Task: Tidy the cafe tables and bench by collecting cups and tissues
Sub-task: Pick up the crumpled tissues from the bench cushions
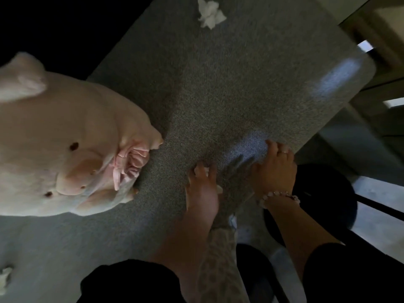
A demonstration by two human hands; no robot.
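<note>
My left hand point(202, 189) lies on the grey fabric bench point(218, 88), its fingers curled round a crumpled white tissue point(202, 170) that shows between them. My right hand point(274, 169) rests beside it near the bench's right edge, with fingers curled; something pale shows at its fingertips, but I cannot tell if it holds anything. It wears a ring and a bead bracelet. A second crumpled white tissue point(210, 13) lies at the far end of the bench. A third tissue point(4, 278) lies at the near left.
A large pale pink plush pig point(65, 145) with a pink bow lies on the bench's left side. A dark round stool point(323, 200) stands to the right below the bench edge. Light floor and furniture legs show at the right.
</note>
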